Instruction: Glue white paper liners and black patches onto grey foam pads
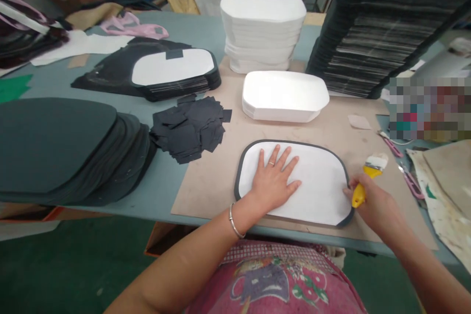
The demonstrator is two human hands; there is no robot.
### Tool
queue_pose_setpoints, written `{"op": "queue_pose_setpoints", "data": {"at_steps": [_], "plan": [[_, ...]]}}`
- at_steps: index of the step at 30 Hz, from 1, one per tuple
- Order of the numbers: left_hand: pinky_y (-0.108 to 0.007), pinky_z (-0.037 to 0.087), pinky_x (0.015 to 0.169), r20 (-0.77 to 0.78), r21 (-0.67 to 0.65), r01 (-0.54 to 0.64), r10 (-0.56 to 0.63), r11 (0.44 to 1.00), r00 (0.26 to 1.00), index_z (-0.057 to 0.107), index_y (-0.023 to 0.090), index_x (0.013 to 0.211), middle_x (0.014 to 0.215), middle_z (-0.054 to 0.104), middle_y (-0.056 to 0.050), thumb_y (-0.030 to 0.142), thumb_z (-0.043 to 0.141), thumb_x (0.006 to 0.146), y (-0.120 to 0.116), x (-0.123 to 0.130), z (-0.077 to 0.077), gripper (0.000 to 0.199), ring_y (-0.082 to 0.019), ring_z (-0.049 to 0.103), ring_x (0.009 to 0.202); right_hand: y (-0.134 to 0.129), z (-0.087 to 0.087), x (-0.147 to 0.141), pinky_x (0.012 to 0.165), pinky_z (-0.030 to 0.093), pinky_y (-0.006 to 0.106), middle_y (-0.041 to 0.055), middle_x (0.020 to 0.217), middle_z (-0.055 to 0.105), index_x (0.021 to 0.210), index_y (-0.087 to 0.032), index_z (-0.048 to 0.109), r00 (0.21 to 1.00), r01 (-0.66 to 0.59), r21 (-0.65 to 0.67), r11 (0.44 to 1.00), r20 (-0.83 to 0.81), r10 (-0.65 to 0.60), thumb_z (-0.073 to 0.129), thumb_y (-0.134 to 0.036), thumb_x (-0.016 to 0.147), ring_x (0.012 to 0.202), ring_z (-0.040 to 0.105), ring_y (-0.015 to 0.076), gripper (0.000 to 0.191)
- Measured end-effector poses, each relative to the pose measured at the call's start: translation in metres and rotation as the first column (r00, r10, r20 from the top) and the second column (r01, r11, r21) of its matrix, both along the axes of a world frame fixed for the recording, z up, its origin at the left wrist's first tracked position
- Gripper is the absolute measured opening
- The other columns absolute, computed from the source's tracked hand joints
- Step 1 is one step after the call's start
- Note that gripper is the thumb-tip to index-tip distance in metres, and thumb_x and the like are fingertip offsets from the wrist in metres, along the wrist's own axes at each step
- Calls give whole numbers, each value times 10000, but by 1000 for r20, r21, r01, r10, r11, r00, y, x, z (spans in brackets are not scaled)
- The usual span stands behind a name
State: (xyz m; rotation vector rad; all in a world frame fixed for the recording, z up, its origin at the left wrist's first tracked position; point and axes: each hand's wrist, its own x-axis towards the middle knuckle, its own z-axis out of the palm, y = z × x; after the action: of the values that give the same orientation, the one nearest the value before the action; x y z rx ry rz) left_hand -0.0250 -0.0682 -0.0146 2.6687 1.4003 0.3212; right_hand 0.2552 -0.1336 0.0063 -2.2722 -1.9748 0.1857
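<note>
My left hand (274,181) lies flat with its fingers spread on a white rounded sheet (318,186), pressing it down and holding nothing. The sheet sits on a dark foam piece of the same shape, whose rim (240,169) shows as a grey border around it. My right hand (375,203) grips a yellow-handled brush (362,189) with white, gummed bristles pointing up and away from the sheet. That hand's fingertips are at the sheet's right edge. Beneath everything lies a tan board (206,181) on the table.
Stacks of white shaped pieces (263,29) stand behind the board, beside a pile of small dark squares (189,130). Dark foam stacks (62,149) lie to the left. Several dark sheets hang in a tall stack (379,29) at the back right. Two pink-handled cutters (414,184) lie to the right.
</note>
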Motion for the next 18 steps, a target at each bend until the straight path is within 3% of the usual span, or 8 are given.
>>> {"op": "queue_pose_setpoints", "data": {"at_steps": [3,6,8,14,18], "plan": [[-700,141,1229,-4,7,1,-1,1000,1000,372,287,1577,1700,217,-29,593,371,1017,1,-4,0,639,-340,119,1576,11,1,-28,683,534,407,133,917,696,1031,-217,566,987,-107,75,991,131,96,535,-345,959,808,680,308,150],[-696,146,1229,-4,14,0,0,1000,1000,370,300,1578,1697,219,-25,609,370,1013,2,-4,3,644,-332,123,1577,36,-4,-66,971,532,462,192,1330,648,993,-193,563,941,-338,193,921,50,335,516,-235,985,1184,633,326,63],[-695,149,1228,-12,9,0,0,1000,1000,376,305,1575,1696,220,-24,609,392,1007,3,-4,4,645,-334,126,1577,52,-10,-86,1071,490,453,196,1449,575,964,-181,567,910,-405,230,885,12,414,518,-188,983,1316,559,320,52],[-677,139,1239,-25,-5,-14,13,1000,1000,418,319,1553,1684,264,-21,601,457,988,5,-2,5,633,-332,160,1570,64,-20,-101,1079,494,460,189,1450,580,948,-177,603,916,-398,227,889,34,401,576,-190,966,1283,592,321,34],[-695,184,1225,-8,-8,-7,7,1000,1000,434,297,1544,1673,298,-46,592,479,987,7,-2,10,632,-345,190,1562,64,3,-91,925,570,422,175,1293,687,989,-181,626,907,-400,219,890,-48,419,548,-235,999,1110,689,289,96]]}}
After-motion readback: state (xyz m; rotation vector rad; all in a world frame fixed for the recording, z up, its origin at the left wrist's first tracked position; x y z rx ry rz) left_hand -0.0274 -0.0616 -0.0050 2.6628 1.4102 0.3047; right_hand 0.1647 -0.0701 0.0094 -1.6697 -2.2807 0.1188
